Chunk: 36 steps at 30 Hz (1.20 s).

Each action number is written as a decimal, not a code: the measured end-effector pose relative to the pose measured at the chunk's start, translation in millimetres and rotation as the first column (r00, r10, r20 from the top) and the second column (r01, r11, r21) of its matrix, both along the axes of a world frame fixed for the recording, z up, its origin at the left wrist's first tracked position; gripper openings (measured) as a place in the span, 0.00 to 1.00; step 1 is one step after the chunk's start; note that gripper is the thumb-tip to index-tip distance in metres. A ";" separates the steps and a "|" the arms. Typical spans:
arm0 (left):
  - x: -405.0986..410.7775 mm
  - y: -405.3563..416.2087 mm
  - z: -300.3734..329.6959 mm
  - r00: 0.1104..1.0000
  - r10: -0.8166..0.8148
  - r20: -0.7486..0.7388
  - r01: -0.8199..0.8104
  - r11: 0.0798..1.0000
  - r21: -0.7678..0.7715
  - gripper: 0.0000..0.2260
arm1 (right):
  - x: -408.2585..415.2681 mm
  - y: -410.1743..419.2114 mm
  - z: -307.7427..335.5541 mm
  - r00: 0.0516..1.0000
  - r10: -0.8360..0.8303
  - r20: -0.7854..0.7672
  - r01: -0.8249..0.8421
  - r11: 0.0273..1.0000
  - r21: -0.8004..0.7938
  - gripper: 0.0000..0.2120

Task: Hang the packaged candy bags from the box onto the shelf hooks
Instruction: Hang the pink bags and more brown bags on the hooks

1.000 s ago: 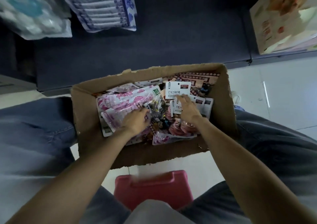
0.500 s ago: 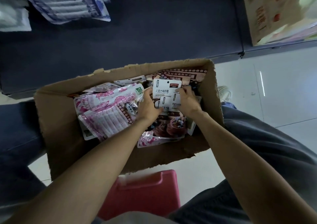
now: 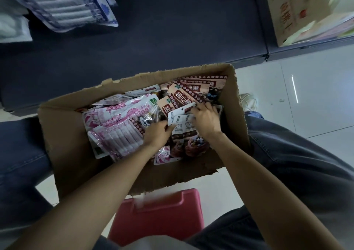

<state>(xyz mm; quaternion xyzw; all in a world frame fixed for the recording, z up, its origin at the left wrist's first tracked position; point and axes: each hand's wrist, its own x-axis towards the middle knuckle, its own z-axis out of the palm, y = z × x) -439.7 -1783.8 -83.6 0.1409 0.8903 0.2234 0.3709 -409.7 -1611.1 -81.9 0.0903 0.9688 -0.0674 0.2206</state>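
An open cardboard box [image 3: 63,150] stands on the floor between my knees, full of candy bags. Pink-and-white bags [image 3: 118,127] fill its left half, and brown plum-candy bags [image 3: 183,96] lie at the back right. In the middle is a small stack of chocolate-candy bags with white header cards [image 3: 182,127]. My left hand [image 3: 156,132] grips the stack's left edge. My right hand [image 3: 206,119] pinches the white header cards at their right side. No shelf hooks are in view.
A dark shelf base [image 3: 153,35] runs behind the box. Blue-and-white packs [image 3: 70,4] lie on it at the upper left, and a printed carton [image 3: 306,14] sits at the upper right. A red plastic stool [image 3: 157,217] is under me. White floor tiles [image 3: 306,100] lie to the right.
My left hand came across from the pink bags to the chocolate bags. Both hands gathered the white-header bags into a stack, and the top header card has tilted.
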 end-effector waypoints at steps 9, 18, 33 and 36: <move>14.5 71.1 19.3 0.969 -0.152 0.192 0.115 0.974 0.193 0.23 | -17.6 37.2 18.8 0.939 -0.268 -0.217 0.228 0.954 -0.195 0.22; -28.9 16.1 -10.4 0.980 0.029 -0.197 -0.038 0.998 -0.040 0.32 | -13.4 18.3 -6.4 1.000 0.003 -0.012 -0.004 0.996 -0.090 0.22; -56.0 -64.5 19.8 0.993 0.116 -0.013 -0.116 0.993 0.036 0.14 | -47.0 -35.4 2.6 0.934 -0.173 -0.312 0.123 0.977 -0.173 0.09; -57.8 -84.7 39.9 0.980 0.196 0.029 -0.199 0.972 0.124 0.15 | -38.4 -38.1 46.3 0.872 -0.256 -0.418 0.105 0.931 -0.350 0.08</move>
